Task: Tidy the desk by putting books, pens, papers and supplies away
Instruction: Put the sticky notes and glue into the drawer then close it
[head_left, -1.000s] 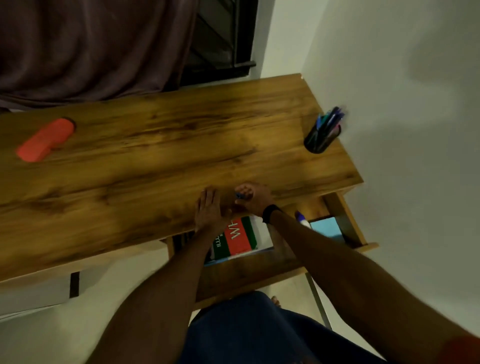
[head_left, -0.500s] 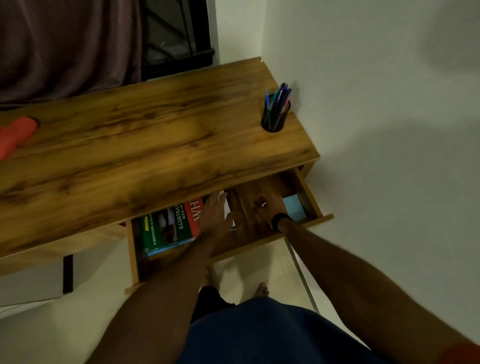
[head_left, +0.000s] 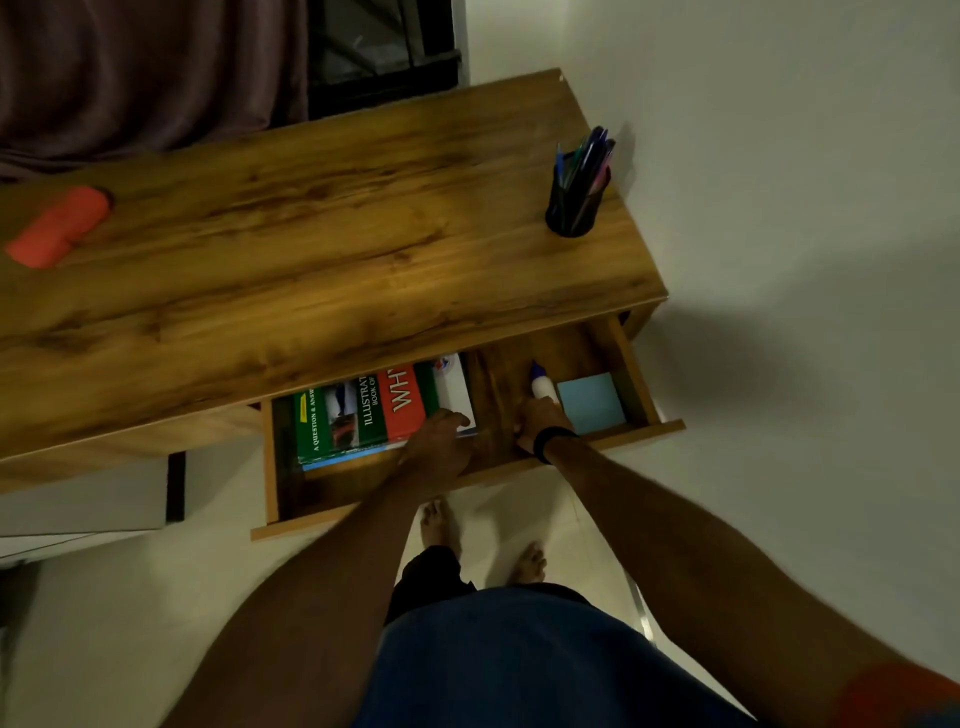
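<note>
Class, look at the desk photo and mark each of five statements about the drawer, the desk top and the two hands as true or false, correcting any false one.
1. The drawer is pulled open. True.
2. The pen holder lies inside the drawer. False: it stands on the desk top, near the right edge by the wall.
3. A green and red book lies flat in the drawer's left part. True.
4. The blue sticky-note pad sits on the desk top. False: it lies in the drawer's right end.
5. The left hand rests at the book and the right hand is by the glue stick. True.
</note>
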